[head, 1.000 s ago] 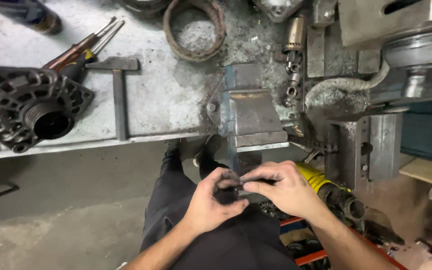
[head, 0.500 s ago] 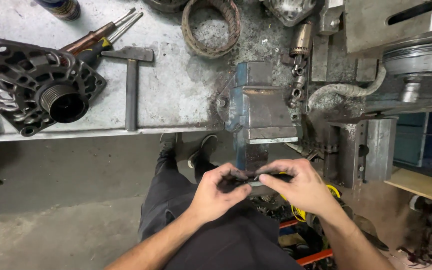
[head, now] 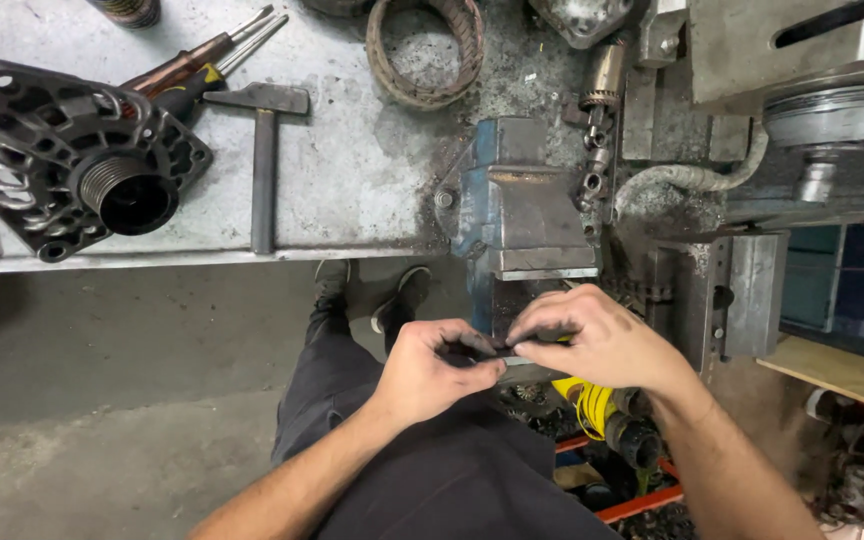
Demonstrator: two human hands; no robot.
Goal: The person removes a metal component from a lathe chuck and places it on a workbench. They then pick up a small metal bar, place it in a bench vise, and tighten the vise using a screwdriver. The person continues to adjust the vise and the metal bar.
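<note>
Both hands meet below the edge of the grey metal workbench [head: 352, 190], in front of the blue bench vise [head: 522, 205]. Left hand [head: 437, 370] and right hand [head: 592, 340] are each closed in a fingertip pinch on one small dark metal part [head: 505, 352], one hand at either end. The part lies between them, long axis roughly left-right; neither hand is nearer. It looks thin, dull grey, mostly hidden by fingers. The black ribbed alternator housing [head: 82, 160] and the steel hammer [head: 264, 150] rest well apart on the bench.
</note>
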